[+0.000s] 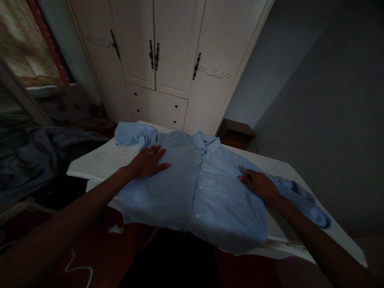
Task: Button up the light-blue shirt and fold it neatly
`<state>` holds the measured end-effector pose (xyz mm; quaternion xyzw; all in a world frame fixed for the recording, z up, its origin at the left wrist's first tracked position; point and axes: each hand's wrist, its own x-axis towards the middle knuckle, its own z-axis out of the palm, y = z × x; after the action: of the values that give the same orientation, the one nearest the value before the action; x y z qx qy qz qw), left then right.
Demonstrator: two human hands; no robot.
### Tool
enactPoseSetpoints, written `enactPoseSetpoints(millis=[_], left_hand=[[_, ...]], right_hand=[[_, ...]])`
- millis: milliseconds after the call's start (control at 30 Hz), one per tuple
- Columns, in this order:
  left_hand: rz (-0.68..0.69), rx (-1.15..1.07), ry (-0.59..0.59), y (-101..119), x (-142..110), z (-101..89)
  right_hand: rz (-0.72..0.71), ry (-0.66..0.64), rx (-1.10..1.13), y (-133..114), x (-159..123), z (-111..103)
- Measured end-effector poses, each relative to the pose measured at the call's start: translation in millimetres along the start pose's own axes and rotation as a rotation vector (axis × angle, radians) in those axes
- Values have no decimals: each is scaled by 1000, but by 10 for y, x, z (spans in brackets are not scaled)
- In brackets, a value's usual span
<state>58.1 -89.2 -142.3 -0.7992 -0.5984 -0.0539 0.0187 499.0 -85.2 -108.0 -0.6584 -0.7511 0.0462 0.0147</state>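
Observation:
A light blue button-up shirt [195, 188] lies face up on a white table [99, 160], collar away from me, its lower hem hanging over the near edge. My left hand [148, 162] rests flat on the shirt's left shoulder, fingers stretched out, a ring on one finger. My right hand [259, 185] lies on the shirt's right side beside the chest pocket, fingers curled down onto the cloth. One sleeve is bunched at the far left corner, the other trails off to the right.
A white wardrobe [168, 60] with dark handles and drawers stands behind the table. A small brown box [235, 134] sits by the grey wall. Dark cloth [36, 156] is piled at the left. The floor below is red.

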Motion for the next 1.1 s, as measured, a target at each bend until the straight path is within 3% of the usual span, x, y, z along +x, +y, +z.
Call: enactPoseSetpoints(millis=[167,267,367,533,733,967,1100], left_hand=[[-63,-41,-115,127,185,-211],[-148,7,-55,386,404,-361],[-24,-104,84,716,679,-388],[168,-390,24,1083,1140,-215],[191,-475,-72,1061,1430,-38],[326,-590,-162,959,1480,-10],[262,-670,-117,968,1470,62]], right_hand=[[-172,98,58,-19,176,-76],[-323,207,68,-150,359,-90],[-547,277,85,-391,571,-70],[-844,259,63,-822,911,-13],[-941,195,-48,-901,1213,42],[-1170,306,-93,-769,1318,91],[-1194,440,-154,-777,1304,139]])
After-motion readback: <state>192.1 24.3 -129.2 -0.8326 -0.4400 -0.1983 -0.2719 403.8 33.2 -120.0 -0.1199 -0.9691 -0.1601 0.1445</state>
